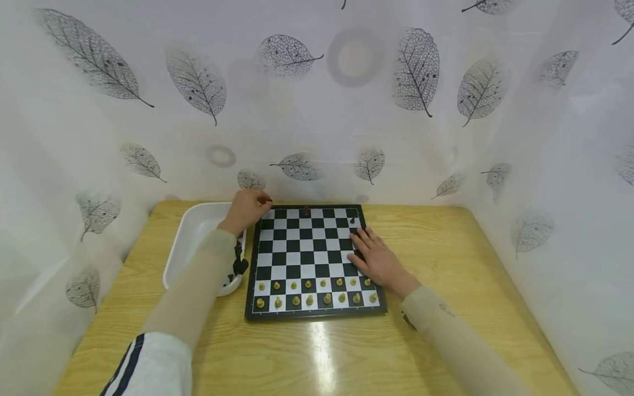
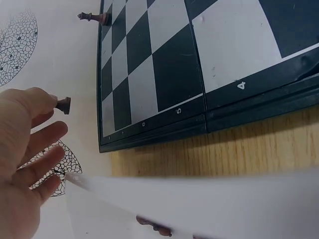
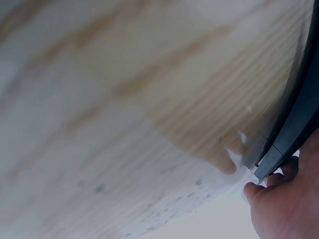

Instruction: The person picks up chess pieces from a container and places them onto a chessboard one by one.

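My left hand (image 1: 245, 210) is at the far left corner of the chessboard (image 1: 307, 315). Between thumb and index finger it pinches a dark chess piece (image 2: 64, 105), its flared base pointing toward the board and the rest covered by the fingers. One dark chess piece (image 1: 306, 211) stands upright on the board's far row; a smaller dark piece (image 1: 353, 220) is near the far right corner. Two rows of yellow chess pieces (image 1: 309, 300) fill the near side. With fingers spread, my right hand (image 1: 381, 265) rests on the board's right edge.
A white plastic tray (image 1: 170, 247) stands left of the board, partly under my left forearm. Several dark pieces (image 2: 154, 226) lie in it. Everything is on a wooden table (image 1: 426, 236), with a leaf-patterned white sheet (image 1: 322, 126) hanging behind and at both sides.
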The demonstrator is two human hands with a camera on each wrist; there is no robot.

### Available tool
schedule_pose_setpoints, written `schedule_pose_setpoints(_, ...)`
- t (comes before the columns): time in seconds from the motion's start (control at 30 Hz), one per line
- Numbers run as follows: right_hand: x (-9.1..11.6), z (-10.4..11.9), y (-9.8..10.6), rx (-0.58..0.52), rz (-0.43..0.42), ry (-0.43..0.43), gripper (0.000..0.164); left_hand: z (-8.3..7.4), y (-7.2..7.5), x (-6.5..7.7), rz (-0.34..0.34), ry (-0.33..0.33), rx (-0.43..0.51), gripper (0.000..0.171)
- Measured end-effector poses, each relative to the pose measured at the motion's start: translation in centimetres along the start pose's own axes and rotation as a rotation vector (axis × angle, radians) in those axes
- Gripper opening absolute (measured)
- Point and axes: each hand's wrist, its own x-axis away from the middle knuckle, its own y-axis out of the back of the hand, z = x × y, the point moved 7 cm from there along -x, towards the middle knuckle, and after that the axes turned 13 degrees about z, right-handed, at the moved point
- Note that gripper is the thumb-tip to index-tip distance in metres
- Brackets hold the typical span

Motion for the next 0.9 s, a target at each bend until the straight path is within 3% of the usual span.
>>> schedule_pose_setpoints(0.43, 0.0, 0.0, 0.0, 0.009, 0.01, -0.008, 0.072, 1.9, -0.3, -0.4, 0.061, 0.083, -0.075, 0.027)
schedule_pose_setpoints(0.9, -0.2, -0.2, 0.0, 0.0, 0.016, -0.014, 0.072, 2.1, -1.0, -0.4, 0.075, 0.182, -0.123, 0.031)
